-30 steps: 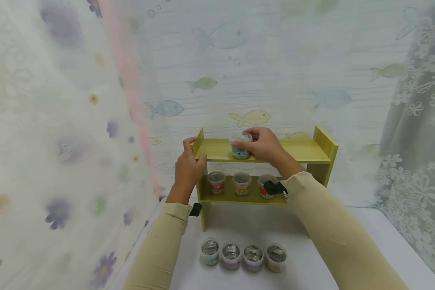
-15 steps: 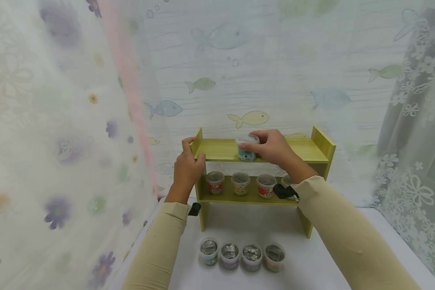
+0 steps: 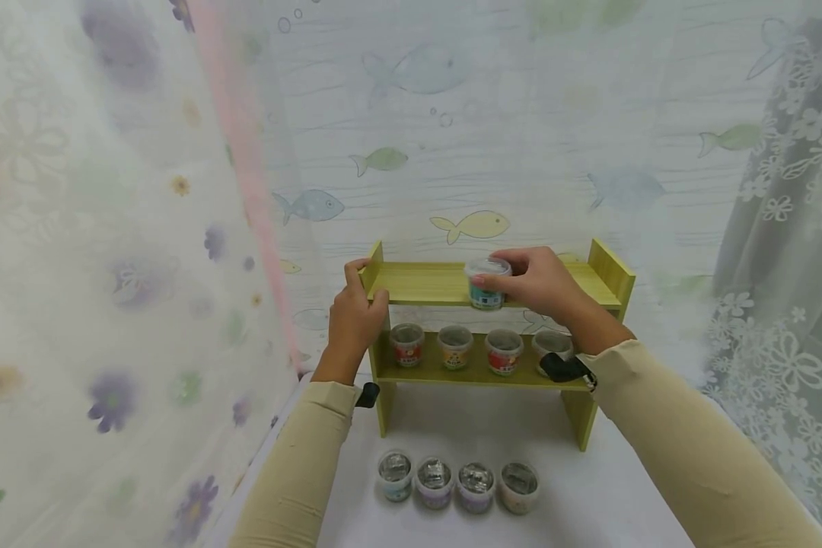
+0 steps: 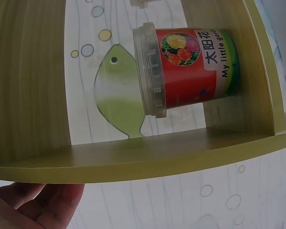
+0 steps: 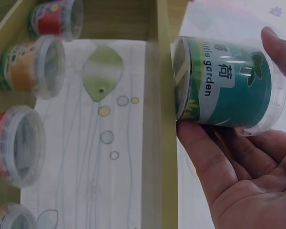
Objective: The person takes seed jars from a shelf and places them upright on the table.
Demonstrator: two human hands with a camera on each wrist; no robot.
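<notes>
My right hand [image 3: 537, 281] grips a clear plastic tub [image 3: 486, 293] with a teal-green label, thumb on one side and fingers on the other. In the right wrist view the label on this tub [image 5: 233, 81] reads "little garden", and the tub's base is right at the edge of the upper board. That board belongs to a yellow-green wooden shelf [image 3: 421, 288]. At the shelf's left end my left hand [image 3: 356, 316] holds the upright side panel. The left wrist view shows fingers of the left hand [image 4: 43, 205] against that panel's outer face.
A row of tubs stands on the lower board, among them a red-labelled tub [image 3: 407, 346] and an orange-labelled tub [image 3: 455, 348]. Several foil-topped tubs, including a purple-tinted tub [image 3: 434, 483], stand on the white table [image 3: 562, 502] before the shelf. A fish-print curtain [image 3: 411, 183] hangs behind.
My right hand has moved rightward along the upper board with the green-labelled tub in its grip, uncovering more of the lower row. The left hand keeps its place on the side panel.
</notes>
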